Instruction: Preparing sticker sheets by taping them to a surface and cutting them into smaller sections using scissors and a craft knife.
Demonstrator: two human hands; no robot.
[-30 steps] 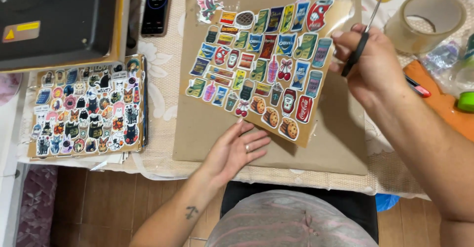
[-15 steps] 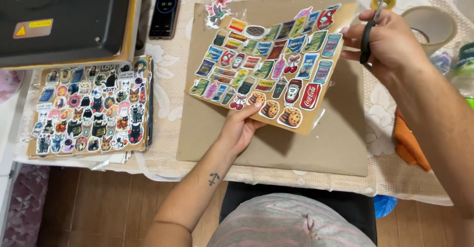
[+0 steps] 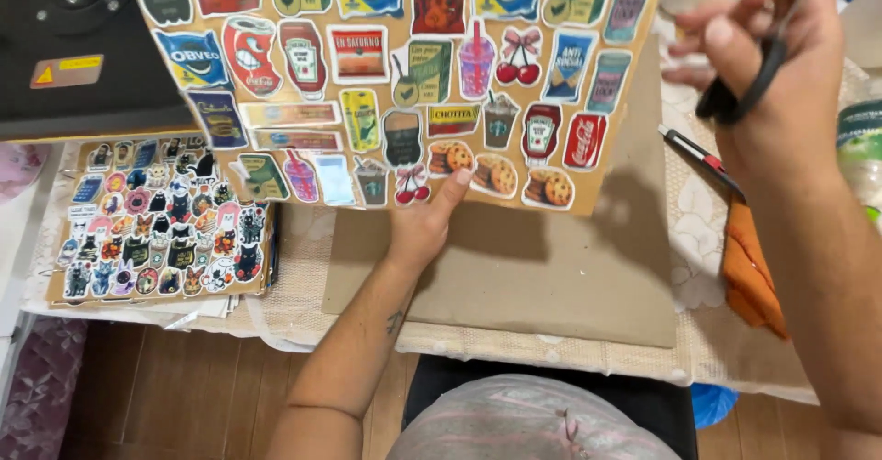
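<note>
Starting at the left edge, a black machine housing (image 3: 83, 56) with a yellow warning label occupies the upper corner, and below it a second sticker sheet (image 3: 161, 216), printed with small cat and round badge designs, lies flat on the lace-covered table (image 3: 303, 281), well apart from both hands. Moving toward the centre, the snack sticker sheet (image 3: 395, 74) is held raised and tilted toward the camera above a bare brown cardboard panel (image 3: 551, 267) that rests on the table. This sheet is tan-backed and carries rows of white-bordered stickers: drink cans, sauce bottles, snack bags, cartons, iced drinks, cherries and, along its lower edge, chocolate-chip cookies. The left hand (image 3: 427, 226) grips the sheet at its lower edge near the middle, thumb laid over the printed face beside the cookie stickers, the remaining fingers hidden behind the backing. Farther right, the right hand (image 3: 772, 83) is closed around the black handles of a pair of scissors (image 3: 767, 56), blurred and positioned just beside the sheet's right edge; the blades are not clearly visible. An orange cloth (image 3: 749, 272) lies on the table below that hand.
</note>
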